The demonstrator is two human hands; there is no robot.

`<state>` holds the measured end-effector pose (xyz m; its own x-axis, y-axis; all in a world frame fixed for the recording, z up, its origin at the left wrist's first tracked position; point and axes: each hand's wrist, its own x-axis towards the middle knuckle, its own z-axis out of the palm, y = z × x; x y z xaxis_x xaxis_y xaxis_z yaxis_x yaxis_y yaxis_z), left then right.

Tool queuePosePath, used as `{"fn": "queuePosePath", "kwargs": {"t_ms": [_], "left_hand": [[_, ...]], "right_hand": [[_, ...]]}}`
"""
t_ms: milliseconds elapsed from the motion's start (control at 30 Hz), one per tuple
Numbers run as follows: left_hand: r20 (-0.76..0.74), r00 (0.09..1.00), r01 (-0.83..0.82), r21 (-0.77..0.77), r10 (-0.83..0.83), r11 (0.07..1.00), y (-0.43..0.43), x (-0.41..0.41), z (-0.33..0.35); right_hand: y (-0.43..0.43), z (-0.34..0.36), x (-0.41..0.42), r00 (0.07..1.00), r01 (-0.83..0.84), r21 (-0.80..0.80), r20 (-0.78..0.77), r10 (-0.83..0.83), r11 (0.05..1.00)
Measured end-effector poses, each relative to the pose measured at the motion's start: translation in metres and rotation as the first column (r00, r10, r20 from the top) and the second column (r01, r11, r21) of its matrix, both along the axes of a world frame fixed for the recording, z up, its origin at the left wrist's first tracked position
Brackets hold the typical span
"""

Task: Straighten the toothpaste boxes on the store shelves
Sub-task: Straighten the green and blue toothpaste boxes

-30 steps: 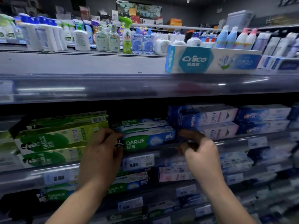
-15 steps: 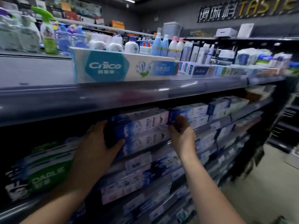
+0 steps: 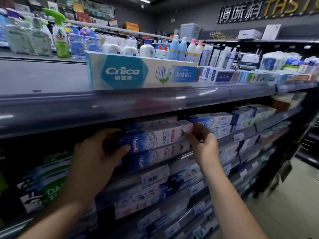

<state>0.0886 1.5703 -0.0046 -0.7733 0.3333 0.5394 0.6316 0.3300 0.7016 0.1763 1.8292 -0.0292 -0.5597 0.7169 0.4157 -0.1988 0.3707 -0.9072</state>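
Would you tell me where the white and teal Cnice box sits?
Head view, centre-left: the Cnice box lies on the grey top shelf, above the blue Crest box.

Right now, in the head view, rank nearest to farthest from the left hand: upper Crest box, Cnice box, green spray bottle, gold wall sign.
1. The upper Crest box, gripped by the left hand.
2. Cnice box, shelf above.
3. The green spray bottle, farther back, upper left.
4. The gold wall sign, far back right.
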Motion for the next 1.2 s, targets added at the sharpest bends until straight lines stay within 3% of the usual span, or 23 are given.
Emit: {"fn": "queuePosePath", "kwargs": {"t_ms": [133,267,467,600,833,1033,1200], "left_hand": [[0.201,0.972,0.080,0.194,-0.120,0.978,-0.041,0.003,-0.005],[0.297,0.947,-0.025,0.444,-0.121,0.895,-0.077,0.013,-0.009],[0.388,0.921,-0.175,0.489,-0.033,0.855,-0.110,0.019,-0.021],[0.450,0.891,-0.216,0.543,-0.065,0.811,-0.118,0.027,-0.021],[0.353,0.936,-0.177,0.500,-0.013,0.848,-0.124,0.033,-0.022],[0.207,0.960,0.064,0.494,-0.189,0.867,-0.122,0.038,-0.022],[0.154,0.964,0.110,0.508,-0.216,0.854,-0.120,0.042,-0.023]], "right_hand": [[-0.017,0.004,0.021,0.973,-0.229,-0.072,0.017,0.231,0.971],[-0.041,0.002,0.028,0.910,-0.409,-0.138,0.013,0.414,0.902],[-0.073,-0.007,0.024,0.907,-0.411,-0.122,0.041,0.418,0.903],[-0.089,-0.007,0.021,0.901,-0.429,-0.115,0.019,0.434,0.896],[-0.098,-0.003,0.022,0.887,-0.462,-0.154,-0.058,0.458,0.874],[-0.090,-0.012,0.016,0.861,-0.499,-0.133,-0.186,0.473,0.856],[-0.084,-0.011,0.014,0.824,-0.547,-0.153,-0.272,0.497,0.823]]}}
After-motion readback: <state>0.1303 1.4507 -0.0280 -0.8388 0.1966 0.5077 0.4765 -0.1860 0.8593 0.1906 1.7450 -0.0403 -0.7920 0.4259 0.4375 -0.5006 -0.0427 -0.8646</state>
